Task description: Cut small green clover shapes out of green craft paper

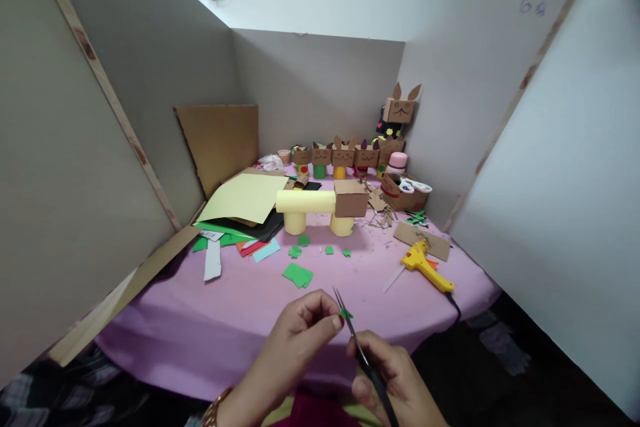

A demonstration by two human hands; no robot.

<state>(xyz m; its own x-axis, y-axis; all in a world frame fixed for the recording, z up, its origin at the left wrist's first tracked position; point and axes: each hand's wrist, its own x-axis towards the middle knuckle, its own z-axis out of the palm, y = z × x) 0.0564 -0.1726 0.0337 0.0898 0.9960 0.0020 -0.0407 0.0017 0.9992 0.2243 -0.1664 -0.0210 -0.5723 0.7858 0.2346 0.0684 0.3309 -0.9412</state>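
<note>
My left hand (pixel 300 334) pinches a tiny green paper piece (pixel 345 313) between thumb and fingers near the table's front edge. My right hand (pixel 393 380) is closed around black scissors (pixel 357 347), whose thin blades point up and meet the green piece. Just beyond, on the pink tablecloth (pixel 240 320), lie a green paper square (pixel 297 274) and several small green cutouts (pixel 303 240). Farther back stands a yellow paper-tube animal (pixel 313 208) with a brown cardboard box head (pixel 351 198).
A yellow glue gun (pixel 425 267) lies at the right on the cloth. A stack of coloured paper sheets (pixel 245 210) sits at the left. A row of small cardboard figures (pixel 345 157) and a cardboard box with scissors (pixel 406 191) stand at the back. White panels surround the table.
</note>
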